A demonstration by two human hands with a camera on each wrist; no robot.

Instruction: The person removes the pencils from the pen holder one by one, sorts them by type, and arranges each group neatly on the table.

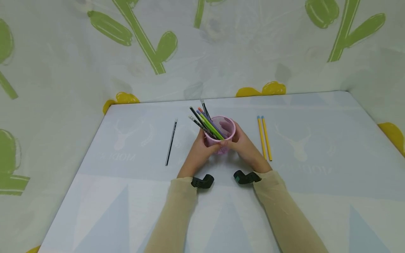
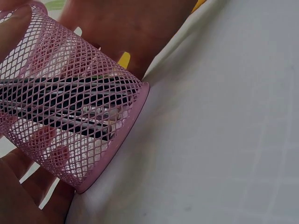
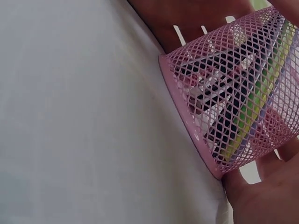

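Note:
A pink mesh pencil cup [image 1: 223, 129] stands mid-table, with several pencils [image 1: 207, 121] in it leaning left and away: black, green, purple and orange-tipped ones. My left hand [image 1: 201, 149] grips the cup from its left side, thumb at the near rim. From the right, my right hand [image 1: 246, 146] holds it with the thumb on the front rim. In the left wrist view, fingers show through the mesh of the pencil cup [image 2: 70, 102]. The right wrist view has the cup's base [image 3: 189, 116] close over the white tabletop, with pencil ends down inside.
One black pencil [image 1: 171, 142] lies left of the cup. Two yellow pencils [image 1: 264, 138] with blue ends lie side by side to the right, near my right wrist. A pale wall with green and yellow plant prints [image 1: 240, 52] rises behind the table [image 1: 332, 133].

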